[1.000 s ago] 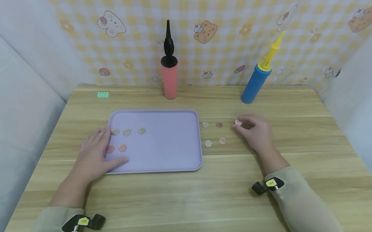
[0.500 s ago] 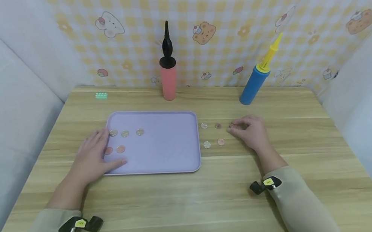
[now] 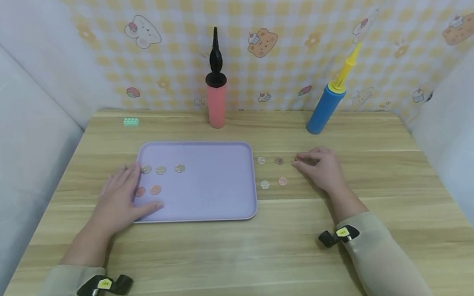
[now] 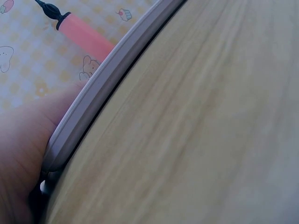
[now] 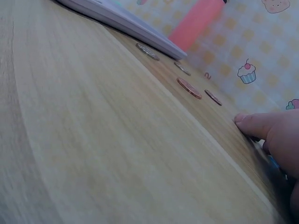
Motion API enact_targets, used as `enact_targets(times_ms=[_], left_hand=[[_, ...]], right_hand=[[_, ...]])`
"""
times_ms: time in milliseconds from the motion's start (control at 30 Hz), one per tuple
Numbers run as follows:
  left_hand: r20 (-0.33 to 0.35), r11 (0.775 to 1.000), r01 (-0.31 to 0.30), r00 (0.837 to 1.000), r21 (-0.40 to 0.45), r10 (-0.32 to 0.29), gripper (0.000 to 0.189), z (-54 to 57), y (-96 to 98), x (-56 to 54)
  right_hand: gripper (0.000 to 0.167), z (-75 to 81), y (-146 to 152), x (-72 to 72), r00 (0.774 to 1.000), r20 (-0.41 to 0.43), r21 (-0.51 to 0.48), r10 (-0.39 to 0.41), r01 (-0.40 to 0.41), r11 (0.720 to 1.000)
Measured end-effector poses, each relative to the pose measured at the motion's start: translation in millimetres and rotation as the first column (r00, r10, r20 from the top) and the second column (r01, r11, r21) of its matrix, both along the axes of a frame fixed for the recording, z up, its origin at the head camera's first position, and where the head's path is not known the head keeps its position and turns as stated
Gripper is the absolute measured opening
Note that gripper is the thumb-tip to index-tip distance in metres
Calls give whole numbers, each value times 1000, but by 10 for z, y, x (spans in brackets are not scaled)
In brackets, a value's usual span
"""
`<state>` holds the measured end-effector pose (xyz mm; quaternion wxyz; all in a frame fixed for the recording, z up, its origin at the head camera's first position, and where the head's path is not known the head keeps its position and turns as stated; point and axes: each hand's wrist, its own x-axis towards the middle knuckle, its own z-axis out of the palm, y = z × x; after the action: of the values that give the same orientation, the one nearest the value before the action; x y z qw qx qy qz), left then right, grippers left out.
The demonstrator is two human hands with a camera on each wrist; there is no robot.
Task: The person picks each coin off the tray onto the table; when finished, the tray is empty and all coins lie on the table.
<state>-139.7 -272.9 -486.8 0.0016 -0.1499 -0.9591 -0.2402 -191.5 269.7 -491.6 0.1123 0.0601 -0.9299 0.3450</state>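
Observation:
My left hand [image 3: 117,201] rests at the left edge of a lilac tray [image 3: 214,179], thumb laid over its near rim and fingers along the left side. Inside the tray, silver coins [image 3: 180,168] make an upper row and copper coins [image 3: 155,190] a lower one near that hand. My right hand [image 3: 322,168] is on the table right of the tray, thumb and index finger pinching a copper coin mostly hidden by the fingertips. Between it and the tray lie two silver coins [image 3: 264,184] and two copper coins [image 3: 282,181], flat on the wood.
A pink pump [image 3: 216,104] with a black nozzle stands behind the tray. A blue pump [image 3: 325,109] with a yellow nozzle leans against the patterned cloth at the back right. Near the back left corner sits a small mint-green studded block [image 3: 131,121].
The right hand has shifted slightly left with the copper coin, which now shows less between its fingertips. My left hand, the tray and the other coins stay in place.

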Motion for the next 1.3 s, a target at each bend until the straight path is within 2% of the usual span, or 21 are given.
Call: enact_targets(times_ms=[500,1000,1133,1300], left_hand=[[9,1000,-4,1000,-12,4,124,8,13,-2],[17,1000,-13,1000,-8,13,124,42,23,5],[14,1000,-11,1000,-6,11,124,43,27,7],[23,1000,-14,1000,-10,14,125,29,18,-1]], right_hand=[[30,20,-3,40,999,5,49,36,-36,998],[27,8,-40,59,1000,12,20,-5,4,1000],[25,-6,-46,62,1000,-23,16,-10,11,1000],[19,-40,-69,46,986,-164,-38,-18,11,999]])
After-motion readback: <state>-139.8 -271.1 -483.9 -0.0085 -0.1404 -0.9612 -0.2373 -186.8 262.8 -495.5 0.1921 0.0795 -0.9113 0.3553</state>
